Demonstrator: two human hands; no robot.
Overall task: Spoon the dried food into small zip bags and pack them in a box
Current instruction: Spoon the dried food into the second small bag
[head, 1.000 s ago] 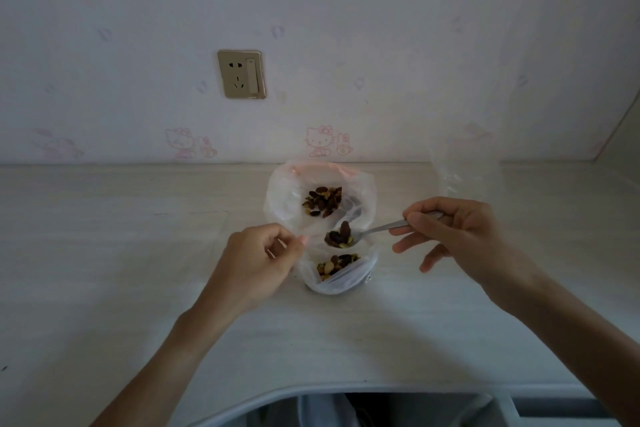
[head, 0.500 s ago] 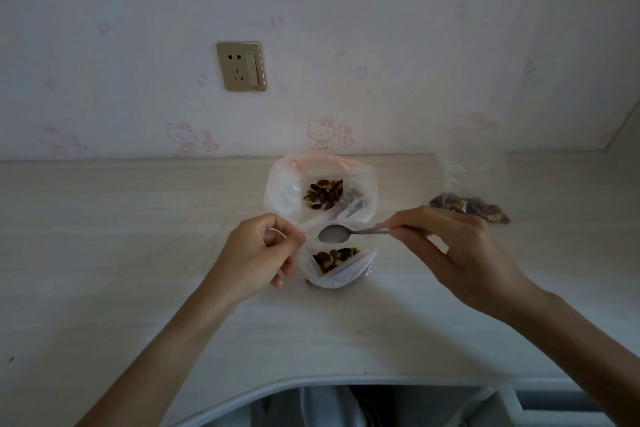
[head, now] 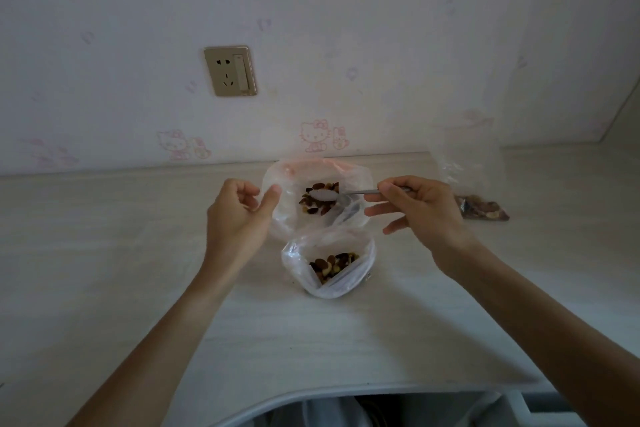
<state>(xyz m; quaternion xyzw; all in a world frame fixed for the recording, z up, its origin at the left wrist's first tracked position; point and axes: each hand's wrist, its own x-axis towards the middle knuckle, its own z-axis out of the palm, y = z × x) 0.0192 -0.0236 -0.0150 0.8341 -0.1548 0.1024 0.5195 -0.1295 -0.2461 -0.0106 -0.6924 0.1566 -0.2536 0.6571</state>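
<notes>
Spoon (head: 325, 195) pinched in right hand (head: 420, 215) over big bag (head: 287, 191), left hand (head: 239, 218) loosely curled, empty.

Pale wood-grain tabletop (head: 138, 270) against a wall, carrying three clear plastic bags of dried food.

A large open bag (head: 287, 218) of dark mixed pieces sits near the back edge. Just in front of it, a small zip bag (head: 365, 253) stands open, partly filled. Well to the right, another clear bag (head: 467, 166) stands with its dried pieces settled at the bottom.
</notes>
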